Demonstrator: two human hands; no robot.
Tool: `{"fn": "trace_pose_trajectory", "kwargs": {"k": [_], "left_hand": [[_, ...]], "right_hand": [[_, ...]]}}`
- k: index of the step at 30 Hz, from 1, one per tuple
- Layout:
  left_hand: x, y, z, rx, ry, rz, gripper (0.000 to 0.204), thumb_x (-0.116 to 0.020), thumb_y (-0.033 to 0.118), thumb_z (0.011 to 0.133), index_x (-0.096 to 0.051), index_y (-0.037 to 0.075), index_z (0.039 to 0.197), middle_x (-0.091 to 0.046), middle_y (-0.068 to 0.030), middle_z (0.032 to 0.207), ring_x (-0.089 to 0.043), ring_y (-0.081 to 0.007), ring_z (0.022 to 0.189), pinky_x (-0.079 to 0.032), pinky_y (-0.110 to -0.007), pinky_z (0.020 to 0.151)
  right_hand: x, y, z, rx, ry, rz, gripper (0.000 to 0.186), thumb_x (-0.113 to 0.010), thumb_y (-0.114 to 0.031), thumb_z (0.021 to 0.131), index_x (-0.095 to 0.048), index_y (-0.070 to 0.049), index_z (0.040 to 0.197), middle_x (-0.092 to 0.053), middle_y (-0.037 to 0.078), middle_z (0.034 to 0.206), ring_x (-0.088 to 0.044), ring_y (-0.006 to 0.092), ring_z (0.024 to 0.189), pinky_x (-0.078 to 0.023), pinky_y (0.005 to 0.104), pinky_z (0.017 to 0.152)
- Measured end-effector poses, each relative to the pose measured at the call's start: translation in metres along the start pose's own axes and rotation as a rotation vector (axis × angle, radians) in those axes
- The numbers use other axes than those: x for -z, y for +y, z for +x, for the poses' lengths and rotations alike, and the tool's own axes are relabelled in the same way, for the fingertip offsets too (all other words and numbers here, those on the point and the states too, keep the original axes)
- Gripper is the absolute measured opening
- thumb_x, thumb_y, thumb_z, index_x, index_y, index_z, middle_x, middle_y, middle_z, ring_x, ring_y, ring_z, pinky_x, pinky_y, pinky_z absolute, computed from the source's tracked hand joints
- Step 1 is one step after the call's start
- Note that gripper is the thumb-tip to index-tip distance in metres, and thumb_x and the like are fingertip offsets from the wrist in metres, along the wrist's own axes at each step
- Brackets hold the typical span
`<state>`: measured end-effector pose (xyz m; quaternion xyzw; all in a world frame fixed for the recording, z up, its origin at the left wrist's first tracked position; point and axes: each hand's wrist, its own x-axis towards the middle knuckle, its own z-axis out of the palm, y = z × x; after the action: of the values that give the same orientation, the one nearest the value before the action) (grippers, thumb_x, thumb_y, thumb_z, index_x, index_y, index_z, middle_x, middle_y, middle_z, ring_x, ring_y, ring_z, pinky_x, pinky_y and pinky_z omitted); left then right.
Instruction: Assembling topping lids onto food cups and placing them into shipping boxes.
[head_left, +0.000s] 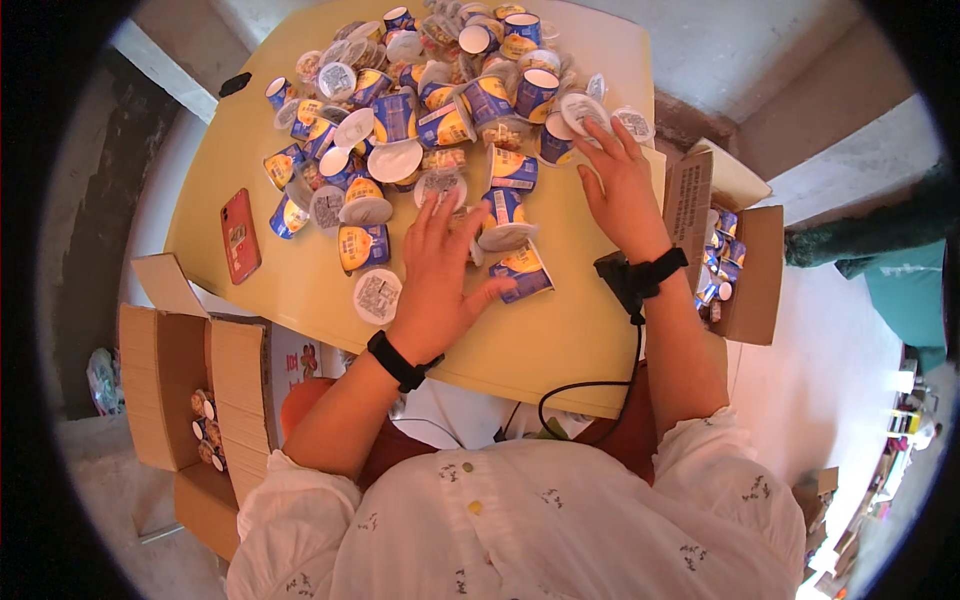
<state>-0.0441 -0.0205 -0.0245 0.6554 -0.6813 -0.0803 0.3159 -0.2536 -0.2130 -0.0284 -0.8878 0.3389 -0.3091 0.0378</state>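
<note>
A heap of small blue-and-yellow snack cups [487, 98] with pale lids covers the far half of the yellow table [330, 300]. Some cups stand upright, others lie on their sides. My left hand [437, 265] is spread over the near edge of the heap, its fingertips at a round lid with a printed code [440, 188]. Close to its thumb lies a tipped cup [522, 273]. At the heap's right side my right hand [622, 190] is open, fingers apart, reaching toward a cup with a white lid [584, 114]. Neither hand grips anything that I can see.
A red phone [240, 237] lies on the table at the left, and a small black object [235, 84] at its far left edge. Open cardboard boxes holding cups stand at the right [752, 280] and lower left [240, 390]. A black cable [590, 384] hangs from my right wrist.
</note>
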Motion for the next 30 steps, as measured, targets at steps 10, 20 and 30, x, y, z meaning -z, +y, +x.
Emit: {"fn": "trace_pose_trajectory", "kwargs": {"k": [10,20,30], "left_hand": [[0.001,0.017,-0.002,-0.155,-0.159,0.117,0.077,-0.085,0.030,0.074,-0.053,0.017,0.142,-0.026,-0.0194,0.161,-0.019,-0.0446,0.150,-0.021,-0.058,0.120],[0.004,0.007,0.000,-0.136,-0.094,0.126,0.048,-0.081,0.020,0.077,-0.058,0.002,0.115,-0.044,-0.0169,0.150,-0.029,-0.0400,0.147,-0.024,-0.056,0.120],[0.016,-0.008,-0.004,-0.080,-0.106,0.109,0.051,-0.084,0.017,0.069,-0.055,0.003,0.108,-0.036,-0.0214,0.155,-0.026,-0.0414,0.149,-0.023,-0.055,0.121]], "right_hand": [[0.024,-0.026,-0.004,-0.009,0.056,0.251,0.039,-0.061,-0.001,0.091,-0.064,-0.003,0.129,-0.063,0.017,0.132,-0.056,0.0400,0.125,-0.045,0.0441,0.107],[0.012,-0.034,-0.027,-0.374,-0.017,0.811,0.028,-0.069,-0.004,0.092,-0.069,0.001,0.120,-0.071,0.012,0.115,-0.069,0.0178,0.098,-0.054,0.0286,0.085],[-0.005,-0.013,-0.042,-0.573,-0.244,0.770,0.028,-0.068,-0.015,0.096,-0.068,0.001,0.120,-0.073,0.008,0.099,-0.067,0.0130,0.087,-0.054,0.0267,0.076]]}}
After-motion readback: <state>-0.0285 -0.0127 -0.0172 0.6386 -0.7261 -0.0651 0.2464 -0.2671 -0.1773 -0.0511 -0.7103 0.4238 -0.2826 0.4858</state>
